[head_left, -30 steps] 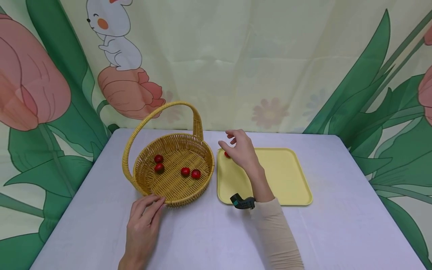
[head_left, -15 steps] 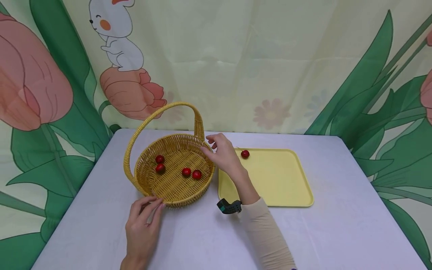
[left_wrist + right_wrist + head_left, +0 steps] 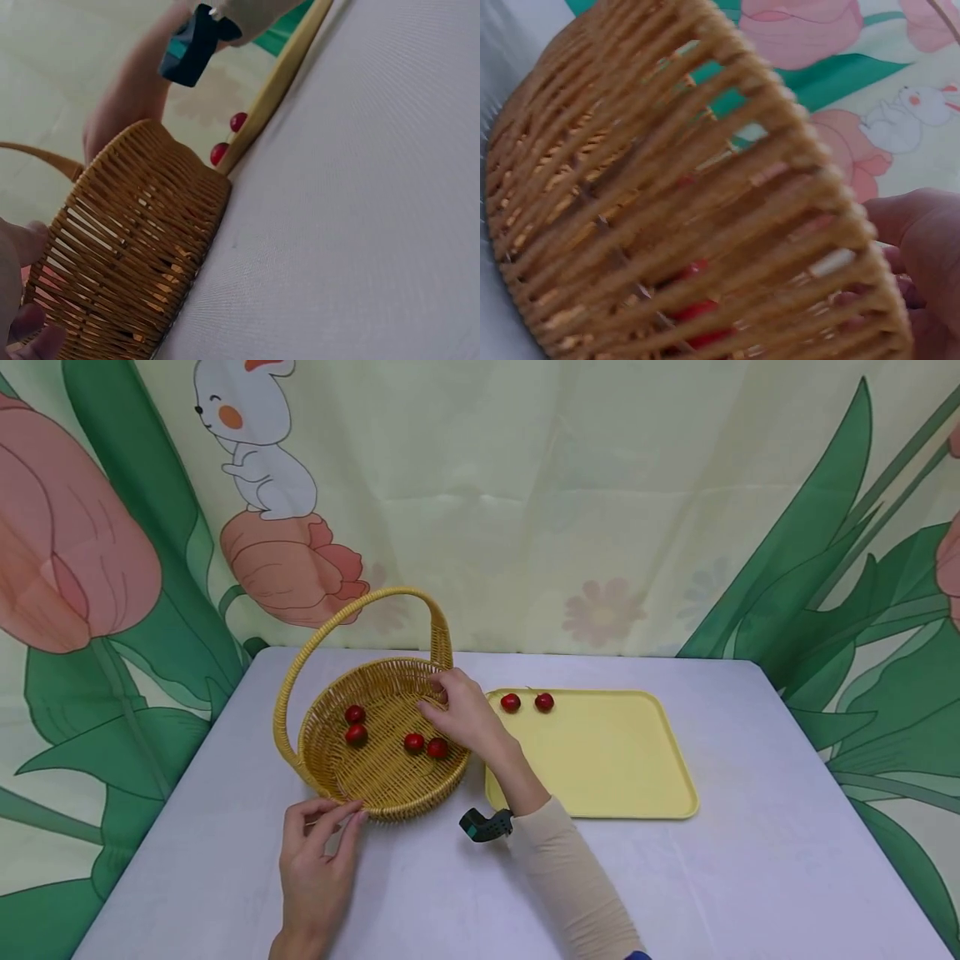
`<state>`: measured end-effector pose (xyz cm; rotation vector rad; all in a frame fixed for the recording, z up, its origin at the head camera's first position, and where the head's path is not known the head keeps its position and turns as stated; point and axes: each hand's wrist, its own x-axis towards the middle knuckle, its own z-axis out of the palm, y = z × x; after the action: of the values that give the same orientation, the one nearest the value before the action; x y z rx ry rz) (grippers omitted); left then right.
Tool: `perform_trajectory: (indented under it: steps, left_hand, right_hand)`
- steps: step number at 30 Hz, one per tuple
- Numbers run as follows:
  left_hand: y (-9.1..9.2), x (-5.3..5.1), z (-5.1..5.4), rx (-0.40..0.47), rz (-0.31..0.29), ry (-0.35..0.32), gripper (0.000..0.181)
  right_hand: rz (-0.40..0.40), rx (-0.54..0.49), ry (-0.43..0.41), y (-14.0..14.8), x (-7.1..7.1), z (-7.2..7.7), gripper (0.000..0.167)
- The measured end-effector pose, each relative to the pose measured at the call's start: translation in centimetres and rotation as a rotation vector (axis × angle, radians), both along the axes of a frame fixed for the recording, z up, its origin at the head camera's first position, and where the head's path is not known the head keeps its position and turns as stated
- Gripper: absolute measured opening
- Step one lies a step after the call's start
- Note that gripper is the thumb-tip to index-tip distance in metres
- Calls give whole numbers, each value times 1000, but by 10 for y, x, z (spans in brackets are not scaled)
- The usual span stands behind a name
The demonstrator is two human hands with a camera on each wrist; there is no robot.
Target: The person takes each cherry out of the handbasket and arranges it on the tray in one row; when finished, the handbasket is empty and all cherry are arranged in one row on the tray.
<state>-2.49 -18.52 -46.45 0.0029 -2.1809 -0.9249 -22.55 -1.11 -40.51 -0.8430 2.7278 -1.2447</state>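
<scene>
A round wicker basket (image 3: 390, 811) with a tall arched handle stands left of the middle. Several dark red cherries (image 3: 356, 735) lie inside it. My left hand (image 3: 318, 868) pinches the near rim of the basket. Above the basket's right inner side is my right hand (image 3: 468, 714), its fingers loosely bent and apart, with no item visible between them. In the right wrist view the basket wall hides part of those fingers. On the yellow tray (image 3: 600, 760) to the right, a cherry (image 3: 510, 702) and another cherry (image 3: 544, 702) sit near the back left corner.
A white cloth covers the table (image 3: 750, 860). Behind it hangs a printed curtain (image 3: 480, 527) with a rabbit, tulips and leaves. The basket's handle (image 3: 300, 660) arches high over the basket's left and back. A black wrist camera (image 3: 486, 825) sticks out from the right wrist.
My right hand has moved left from over the tray to inside the basket's right rim, uncovering both cherries on the tray. The left hand stays at the rim.
</scene>
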Motion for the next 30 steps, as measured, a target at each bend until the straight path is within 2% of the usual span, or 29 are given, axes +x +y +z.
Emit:
perform_trajectory:
  steps: [7, 15, 21, 30]
  left_hand:
    - [0, -1, -2, 19, 27, 0, 25]
    - [0, -1, -2, 53, 66, -70, 20]
    - [1, -1, 0, 76, 67, -100, 18]
    - [0, -1, -1, 78, 68, -98, 19]
  right_hand:
    - [35, 45, 14, -12, 0, -2, 46]
    - [69, 144, 15, -23, 2, -4, 45]
    - [88, 173, 19, -28, 4, -6, 45]
    - [124, 278, -92, -37, 3, -10, 53]
